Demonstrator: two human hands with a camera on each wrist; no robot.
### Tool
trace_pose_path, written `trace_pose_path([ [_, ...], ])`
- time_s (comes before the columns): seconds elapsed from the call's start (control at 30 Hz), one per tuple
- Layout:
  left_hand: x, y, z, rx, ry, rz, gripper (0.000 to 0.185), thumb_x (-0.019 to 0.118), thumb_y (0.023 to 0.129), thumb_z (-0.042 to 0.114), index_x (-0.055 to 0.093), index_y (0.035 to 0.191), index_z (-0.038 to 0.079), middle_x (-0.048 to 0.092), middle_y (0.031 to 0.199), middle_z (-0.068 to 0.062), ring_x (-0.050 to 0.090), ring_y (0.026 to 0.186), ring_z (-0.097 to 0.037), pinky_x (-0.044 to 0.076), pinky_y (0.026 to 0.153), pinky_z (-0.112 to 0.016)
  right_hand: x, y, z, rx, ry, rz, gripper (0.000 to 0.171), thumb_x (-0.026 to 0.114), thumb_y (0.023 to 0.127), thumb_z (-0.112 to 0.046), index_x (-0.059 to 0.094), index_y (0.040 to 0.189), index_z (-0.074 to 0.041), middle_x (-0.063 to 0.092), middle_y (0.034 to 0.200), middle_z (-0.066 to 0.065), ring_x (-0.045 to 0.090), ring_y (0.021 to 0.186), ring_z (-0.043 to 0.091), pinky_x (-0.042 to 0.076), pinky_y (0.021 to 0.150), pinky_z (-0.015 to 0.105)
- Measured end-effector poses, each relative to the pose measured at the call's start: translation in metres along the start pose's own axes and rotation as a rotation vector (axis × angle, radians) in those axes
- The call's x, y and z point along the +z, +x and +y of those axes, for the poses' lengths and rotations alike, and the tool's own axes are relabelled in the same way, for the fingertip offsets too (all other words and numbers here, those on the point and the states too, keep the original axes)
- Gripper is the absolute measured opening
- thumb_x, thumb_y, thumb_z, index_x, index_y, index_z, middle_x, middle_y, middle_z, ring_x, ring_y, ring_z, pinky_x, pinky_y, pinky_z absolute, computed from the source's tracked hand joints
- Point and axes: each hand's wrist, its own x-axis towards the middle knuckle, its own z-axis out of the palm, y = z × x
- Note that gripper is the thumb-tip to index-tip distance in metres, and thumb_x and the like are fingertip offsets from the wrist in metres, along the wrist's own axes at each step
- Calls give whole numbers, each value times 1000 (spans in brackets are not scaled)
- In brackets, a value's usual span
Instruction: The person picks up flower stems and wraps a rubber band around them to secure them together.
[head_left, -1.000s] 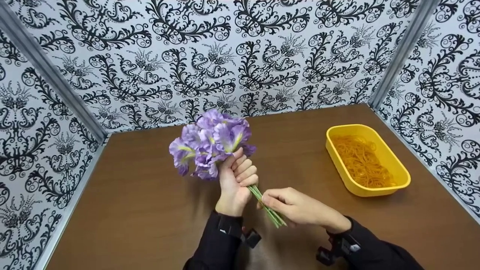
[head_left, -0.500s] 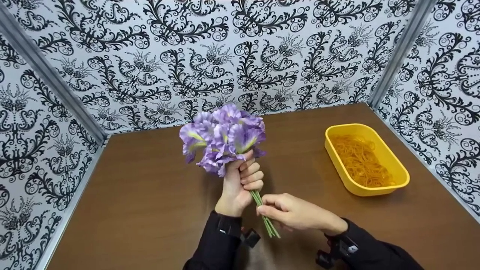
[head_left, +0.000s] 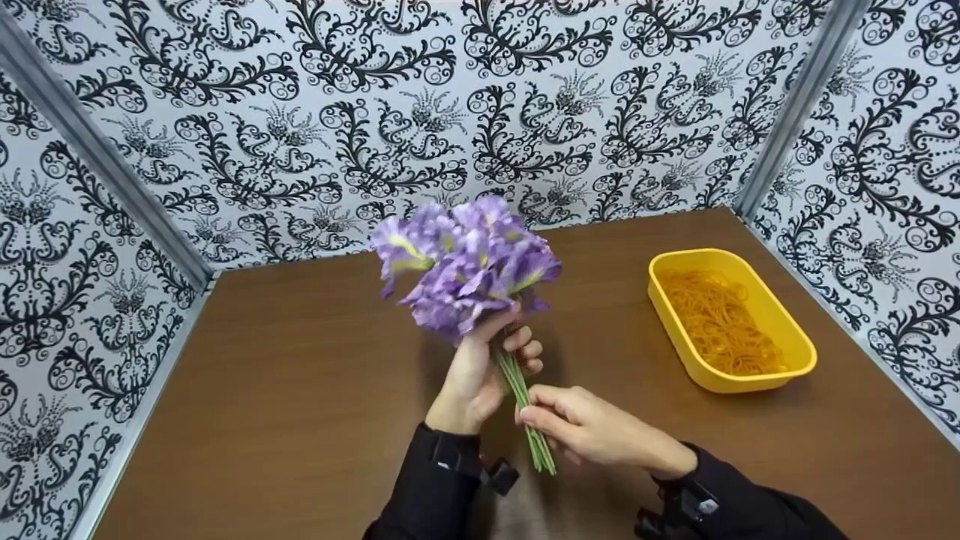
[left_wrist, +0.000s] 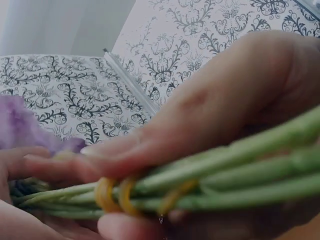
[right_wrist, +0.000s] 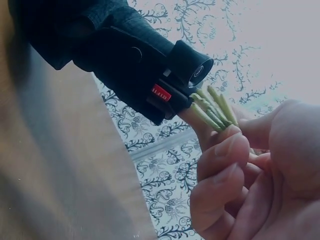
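Observation:
A bunch of purple irises (head_left: 469, 262) with yellow streaks stands up over the table, leaning slightly left. Just under the blooms my left hand (head_left: 469, 379) holds it, thumb along the near side and fingers loosely curled round the far side. Lower down, my right hand (head_left: 592, 429) pinches the green stems (head_left: 512, 375) between thumb and fingers. An orange-yellow rubber band (left_wrist: 104, 195) loops round the stems several times, seen by the right fingers in the left wrist view. The cut stem ends (right_wrist: 212, 107) stick out past the right hand in the right wrist view.
A yellow plastic bin (head_left: 679, 341) holding a heap of rubber bands (head_left: 720, 322) stands on the brown table (head_left: 300, 375) to the right. Patterned panels (head_left: 405, 112) wall in the back and both sides.
The flower heads have swung right and become more upright. The left hand's fingers have loosened from a tight fist round the stems, while the right hand keeps pinching them lower down.

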Motion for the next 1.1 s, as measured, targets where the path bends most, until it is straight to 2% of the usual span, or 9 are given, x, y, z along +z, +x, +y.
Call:
trace_pose_path([
  [0.13,2,-1,1,12,213,12,8,56,101,21,61,98,15,54,75,1,58,76,-18,48,71,-31,-3,1,1,-19,-8,62,16,48,109,-17,60,100,-9,51,64,-9,49,40,19,42,36,20],
  [0.27,2,-3,3,53,468,1,31,57,102,25,61,128,8,68,97,-6,62,93,-22,46,92,-37,-8,1,3,-4,-23,119,17,48,109,-19,61,102,-9,52,62,-8,48,38,33,42,35,22],
  [0.33,2,-3,4,76,608,-1,37,57,102,28,59,132,6,69,107,-9,62,103,-23,41,101,-39,-12,2,5,1,-30,141,18,48,109,-19,60,103,-8,52,62,-7,48,39,38,43,35,23],
  [0.4,1,-4,4,97,726,-13,37,56,104,28,58,131,4,68,112,-12,61,108,-25,39,105,-41,-15,2,6,7,-40,162,19,47,109,-18,60,103,-6,51,62,-6,48,38,35,43,35,24],
  [0.57,-2,-5,5,146,942,-62,30,50,107,20,57,130,1,68,113,-14,63,107,-24,50,95,-37,-20,3,9,44,-85,205,19,47,109,-17,59,102,-5,51,60,8,49,38,20,44,36,26],
  [0.7,-6,-4,3,204,1125,-66,25,52,107,16,60,126,1,70,103,-10,64,92,-16,51,81,-29,-22,5,14,72,-134,216,23,47,109,-22,55,95,-6,51,56,15,50,38,23,44,38,25],
  [0.9,-12,0,-2,247,1370,-4,11,56,104,15,63,102,6,61,79,-1,48,64,-9,39,58,-24,-23,8,30,126,-205,183,28,45,110,-30,52,92,-9,50,57,-1,54,43,23,44,43,24],
  [1.0,-17,1,-5,239,1499,35,10,58,103,16,62,96,10,59,76,2,47,60,-9,38,57,-25,-24,9,40,129,-301,167,27,45,110,-31,53,93,-12,47,63,-8,52,50,12,44,50,23],
  [1.1,-24,4,-9,224,1613,56,12,60,102,18,62,92,12,60,75,4,48,61,-9,39,63,-29,-24,9,50,119,-404,152,25,46,109,-31,54,93,-13,44,69,-12,46,58,4,41,56,22],
])
